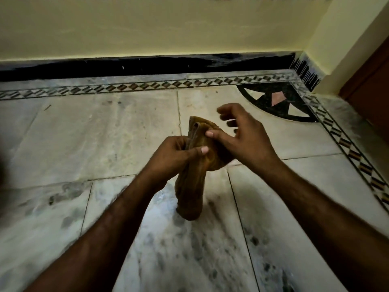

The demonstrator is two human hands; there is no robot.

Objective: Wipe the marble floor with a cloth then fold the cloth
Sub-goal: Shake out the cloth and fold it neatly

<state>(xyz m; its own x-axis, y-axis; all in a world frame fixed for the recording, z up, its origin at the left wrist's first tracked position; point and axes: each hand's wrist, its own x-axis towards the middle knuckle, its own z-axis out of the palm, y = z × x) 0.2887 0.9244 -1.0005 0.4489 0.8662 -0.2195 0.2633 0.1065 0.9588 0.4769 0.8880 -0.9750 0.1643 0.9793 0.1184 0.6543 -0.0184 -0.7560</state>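
Now: cloth off floor, fold under way

Status: cloth (193, 186) (brown, bunched lengthwise) is held up in the air over the marble floor (84, 133), not touching it as far as I can tell. Lower end hangs down in a loose roll; upper end shows layered edges, so prob. one or two folds in, not a neat packet yet.

Left hand (170, 154): fingers + thumb curled round the cloth's mid-section, firm grip.

Right hand (246, 133): thumb (210, 134) laid straight on the upper layers; other fingers spread, loosely bent, clear of the fabric (blurred, so approx.). Not gripping.

Judgement: wipe phase looks finished or dropped, since the cloth is lifted. Grey smudges on the near slabs could be veining or dirt, can't tell. Left to do: square up the layers, fold the hanging end, set it down.

Surroundings: patterned inlay border (147, 86) runs along the floor's far and right edges; black fan motif (280, 102) in far-right corner; black skirting (147, 66) under a cream wall (147, 28); brown door (370, 91) at right edge.

Obstacles: nothing lies on the floor under the hands. Main snag is folding mid-air w/o a flat surface; dim light.
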